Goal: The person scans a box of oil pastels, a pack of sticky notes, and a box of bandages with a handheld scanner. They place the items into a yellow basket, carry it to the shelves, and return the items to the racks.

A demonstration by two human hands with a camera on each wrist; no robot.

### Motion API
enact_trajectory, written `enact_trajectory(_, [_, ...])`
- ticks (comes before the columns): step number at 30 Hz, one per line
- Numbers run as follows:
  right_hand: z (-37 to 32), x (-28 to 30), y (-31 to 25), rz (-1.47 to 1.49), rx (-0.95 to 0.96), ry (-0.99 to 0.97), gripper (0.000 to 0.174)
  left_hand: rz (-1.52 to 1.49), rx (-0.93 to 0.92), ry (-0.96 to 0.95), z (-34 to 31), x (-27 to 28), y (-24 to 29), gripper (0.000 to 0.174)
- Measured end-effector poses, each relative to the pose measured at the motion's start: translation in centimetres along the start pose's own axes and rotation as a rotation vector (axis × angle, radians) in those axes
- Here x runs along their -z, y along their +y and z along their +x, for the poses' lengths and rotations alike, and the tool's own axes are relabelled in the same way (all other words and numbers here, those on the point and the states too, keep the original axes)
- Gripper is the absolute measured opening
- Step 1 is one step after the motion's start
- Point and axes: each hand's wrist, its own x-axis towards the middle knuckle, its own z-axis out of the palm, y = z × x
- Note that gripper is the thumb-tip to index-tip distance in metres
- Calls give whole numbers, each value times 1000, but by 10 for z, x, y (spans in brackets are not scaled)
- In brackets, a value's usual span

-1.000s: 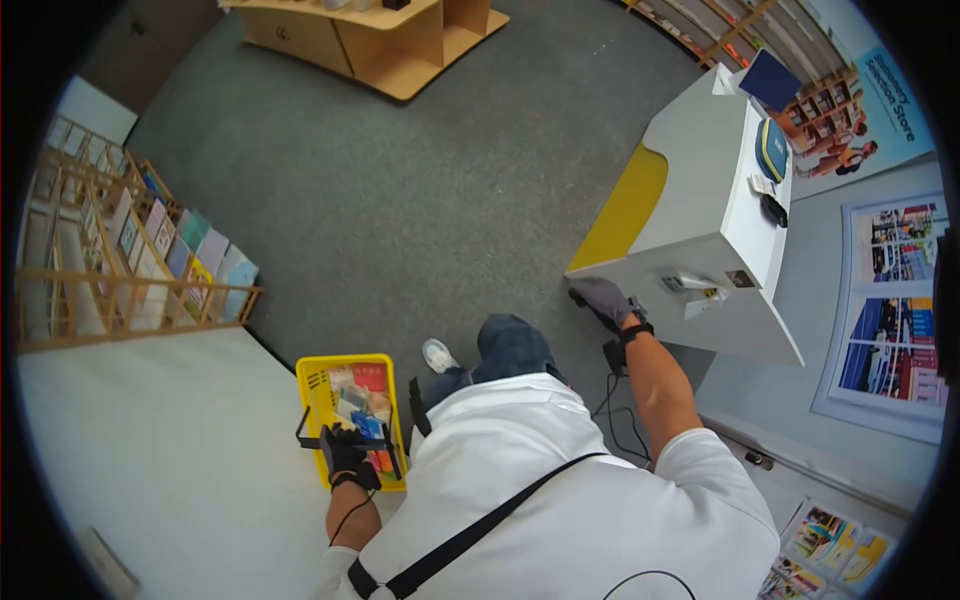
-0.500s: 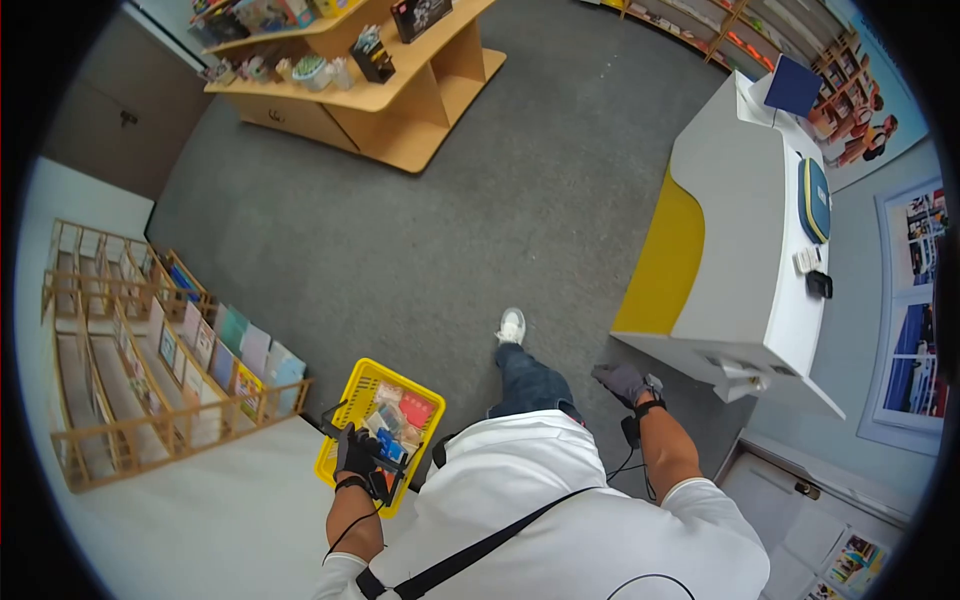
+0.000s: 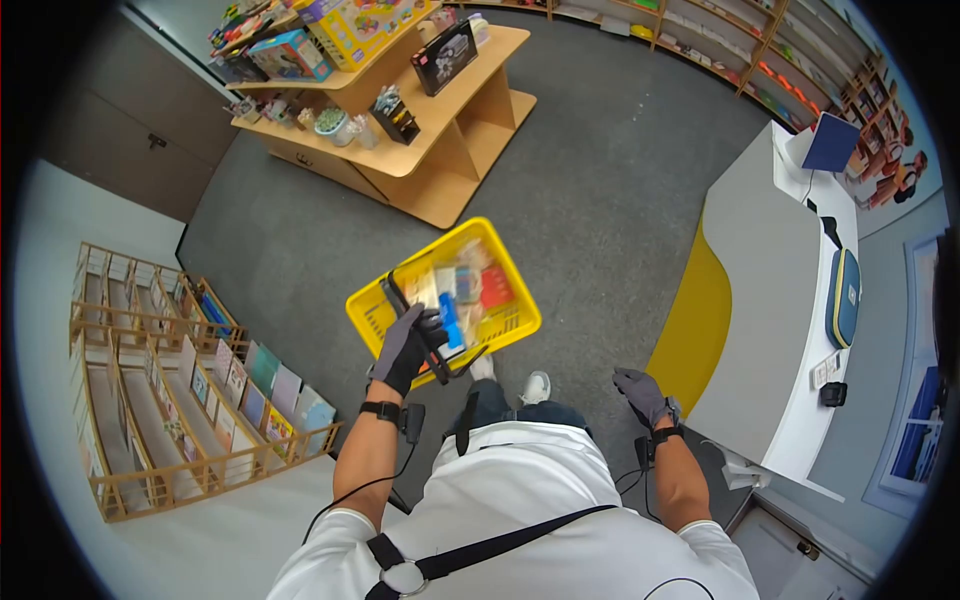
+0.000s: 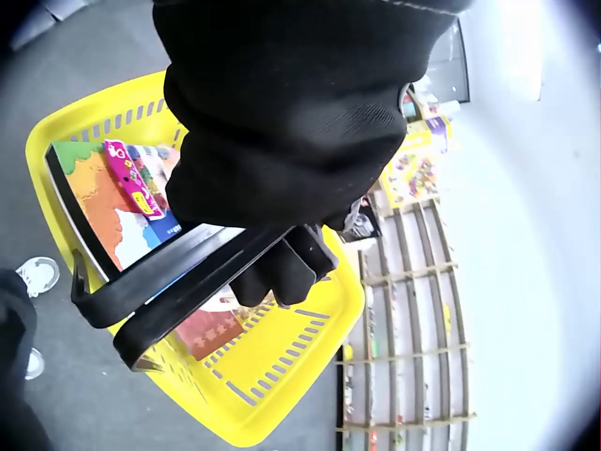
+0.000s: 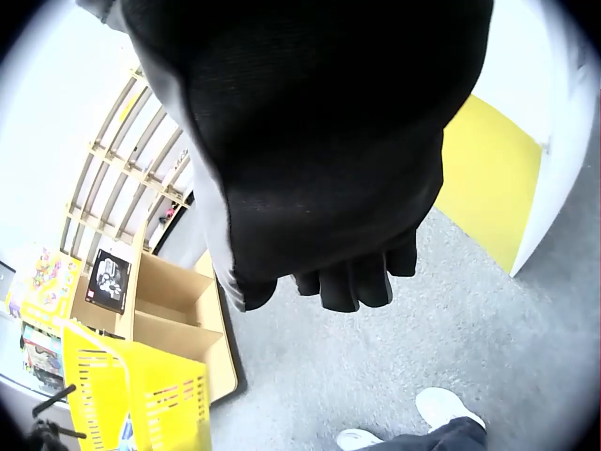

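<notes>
My gloved left hand [image 3: 405, 350] grips the black handles [image 4: 197, 289] of a yellow shopping basket [image 3: 516, 275], held out in front of my legs. Several goods lie inside. A red item [image 3: 495, 287] and a blue one [image 3: 450, 320] show in the head view. From the left wrist, a colourful flat item [image 4: 94, 202] with orange and green areas appears, with a pink packet [image 4: 134, 178] on top. My gloved right hand [image 3: 640, 392] hangs at my right side, fingers loosely bent and holding nothing. The white and yellow counter is nearest to it.
A wooden display stand [image 3: 430, 195] with boxes and small pots stands ahead. On the left wall is a wooden rack [image 3: 210, 450] of cards or booklets. The counter [image 3: 745, 300] at right carries a blue case [image 3: 845, 300]. Grey floor [image 3: 590, 190] runs between them.
My left hand has swung the basket forward and to the right, from my left side to before my legs. The view has shifted, showing more of the display stand. The right hand still hangs free.
</notes>
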Motion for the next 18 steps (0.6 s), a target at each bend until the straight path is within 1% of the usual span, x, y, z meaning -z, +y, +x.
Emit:
enact_trajectory(1, [2, 6, 1, -2, 2, 17, 56, 5, -4, -63, 13, -26, 10, 36])
enact_trajectory(2, [3, 11, 3, -5, 4, 40, 55, 7, 7, -78, 24, -51, 18, 36])
enact_trajectory(4, [6, 23, -5, -5, -3, 88, 54, 41, 20, -167, 34, -110, 42, 35])
enact_trajectory(5, [2, 29, -11, -40, -53, 88, 53, 62, 29, -213, 43, -135, 52, 35])
enact_trajectory(7, [-9, 35, -30, -102, -165, 82, 49, 67, 45, -287, 70, -173, 68, 35])
enact_trajectory(8, [-5, 37, -32, -93, -186, 101, 49, 60, 49, -341, 85, -191, 74, 36])
enact_trajectory(10, [1, 41, -35, 34, -162, 164, 53, 57, 81, -414, 109, -220, 79, 36])
enact_trajectory(11, [3, 46, -48, 96, -148, 199, 55, 106, 91, -449, 121, -237, 83, 36])
enact_trajectory(13, [11, 62, -78, 155, -198, 255, 54, 201, 107, -523, 142, -271, 92, 36])
enact_trajectory(14, [13, 69, -105, 211, -228, 280, 53, 205, 130, -539, 149, -286, 96, 36])
enact_trajectory(16, [24, 78, -151, 266, -270, 309, 52, 361, 188, -564, 160, -310, 105, 34])
enact_trajectory(17, [34, 83, -170, 302, -238, 320, 49, 435, 208, -575, 168, -321, 110, 33])
enact_trajectory(18, [45, 89, -189, 335, -202, 332, 46, 430, 215, -583, 179, -331, 114, 33])
